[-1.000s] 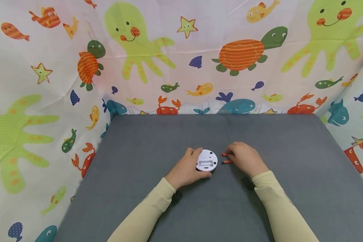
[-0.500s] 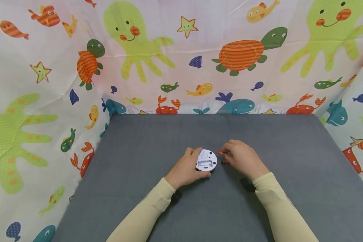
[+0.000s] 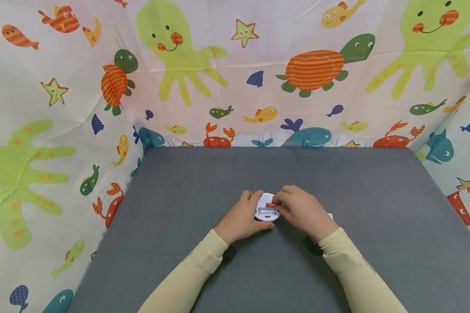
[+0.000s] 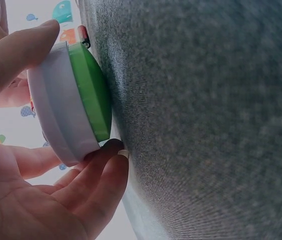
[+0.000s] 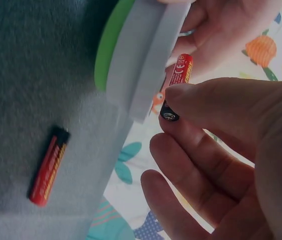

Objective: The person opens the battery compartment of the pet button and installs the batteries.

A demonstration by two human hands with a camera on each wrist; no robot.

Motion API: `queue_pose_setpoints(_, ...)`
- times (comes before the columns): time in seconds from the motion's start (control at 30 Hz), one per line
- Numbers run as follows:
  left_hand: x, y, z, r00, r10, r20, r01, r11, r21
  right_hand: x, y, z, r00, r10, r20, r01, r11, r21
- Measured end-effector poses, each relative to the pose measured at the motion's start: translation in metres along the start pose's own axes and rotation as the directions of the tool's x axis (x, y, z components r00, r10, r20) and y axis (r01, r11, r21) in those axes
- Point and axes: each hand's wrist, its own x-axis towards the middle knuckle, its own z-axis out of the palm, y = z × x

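Observation:
My left hand [image 3: 240,219] grips a round white device [image 3: 261,215] by its rim, thumb on the near side and fingers on the far side. Its upturned face has speaker holes and an uncovered battery compartment. The green underside [image 4: 91,95] faces the cloth in the left wrist view. Between thumb and forefinger, my right hand [image 3: 303,211] pinches a red battery [image 5: 182,72], held just over the device's face. Whether it touches the compartment I cannot tell. A second red battery [image 5: 49,167] lies on the cloth near the device; the right hand hides it from the head view.
Grey cloth [image 3: 203,182] covers the table. A small white piece [image 3: 330,215] peeks out beside the right wrist, mostly hidden. Curtains printed with sea animals [image 3: 313,69] stand along the back and both sides.
My right hand has picked up one battery from the cloth and carried it left, over the device. The left hand keeps its grip on the device in the same place.

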Motion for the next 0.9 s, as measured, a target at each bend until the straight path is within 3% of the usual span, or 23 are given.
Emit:
queue_pose_setpoints(0.5,-0.001,0.003,0.000,1.000,0.021,-0.004,-0.021,1.000,-0.018,-0.001,-0.011,0.012,0.998,-0.056,-0.020,0.056,0.998,-0.021)
queue_pose_setpoints(0.7,-0.001,0.004,-0.001,1.000,0.003,0.000,-0.003,1.000,0.008,0.000,-0.005,0.008,0.997,0.074,-0.003,-0.074,0.995,0.063)
queue_pose_setpoints(0.9,-0.001,0.002,-0.001,1.000,0.001,-0.001,-0.001,1.000,0.015,0.001,-0.004,0.006,0.971,0.233,0.048,-0.238,0.954,0.184)
